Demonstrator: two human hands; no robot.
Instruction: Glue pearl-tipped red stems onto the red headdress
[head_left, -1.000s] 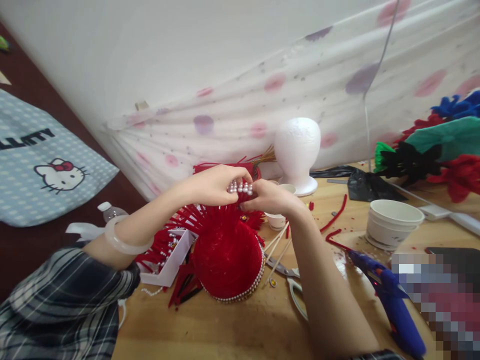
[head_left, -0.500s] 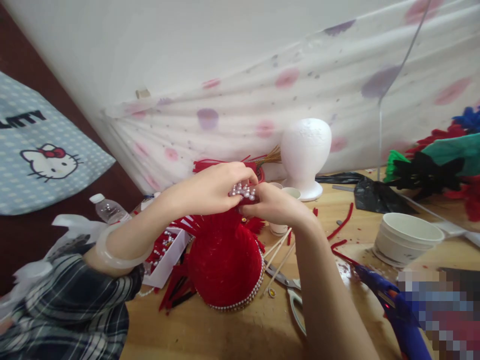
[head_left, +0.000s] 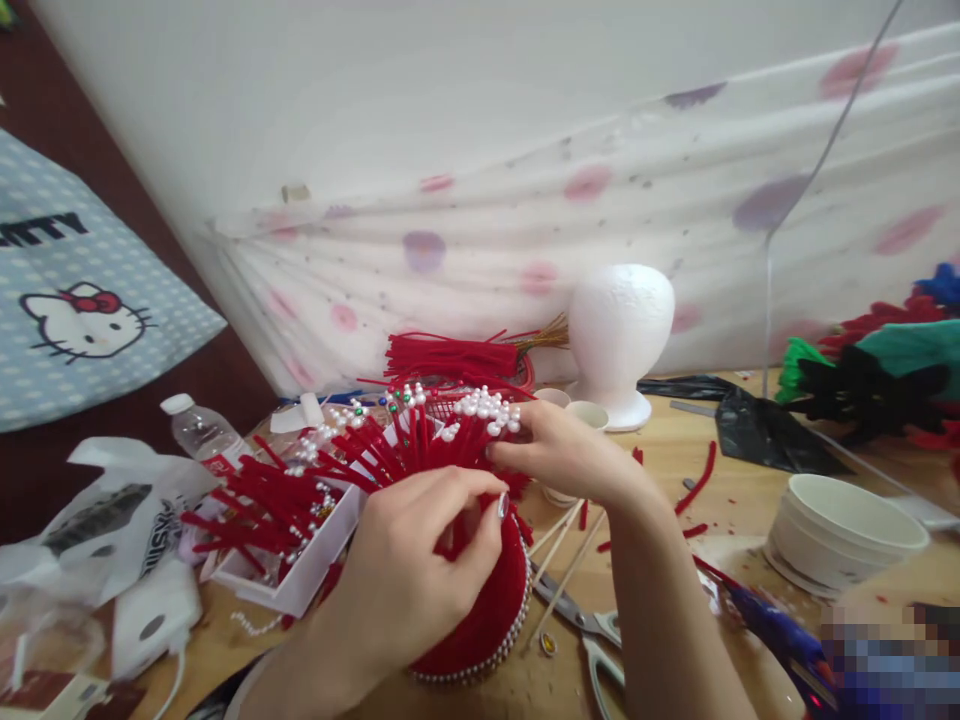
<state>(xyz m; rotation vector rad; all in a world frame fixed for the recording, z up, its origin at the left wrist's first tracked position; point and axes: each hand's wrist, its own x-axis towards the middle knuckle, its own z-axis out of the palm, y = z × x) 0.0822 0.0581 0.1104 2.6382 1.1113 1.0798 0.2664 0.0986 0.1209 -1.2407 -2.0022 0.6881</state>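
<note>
Well to the left of the foam head (head_left: pixel 621 335) I see a white box (head_left: pixel 324 562), then the left hand (head_left: pixel 420 555), thumb and forefinger curled close, though I can't tell whether they pinch anything. Below the foam head's left side, the red headpiece (head_left: pixel 484 618) lies beneath both grips, the right hand (head_left: pixel 571 455) grasping its pearl-tipped stems (head_left: pixel 471 438).

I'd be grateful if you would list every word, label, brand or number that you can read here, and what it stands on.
"ITTY", cut off at the edge: on the blue dotted cloth.
Plastic bag: black letters, sideways and creased, not surely readable.
Bottle: red label, too small.
Large cup: faint print, too blurred.
</note>
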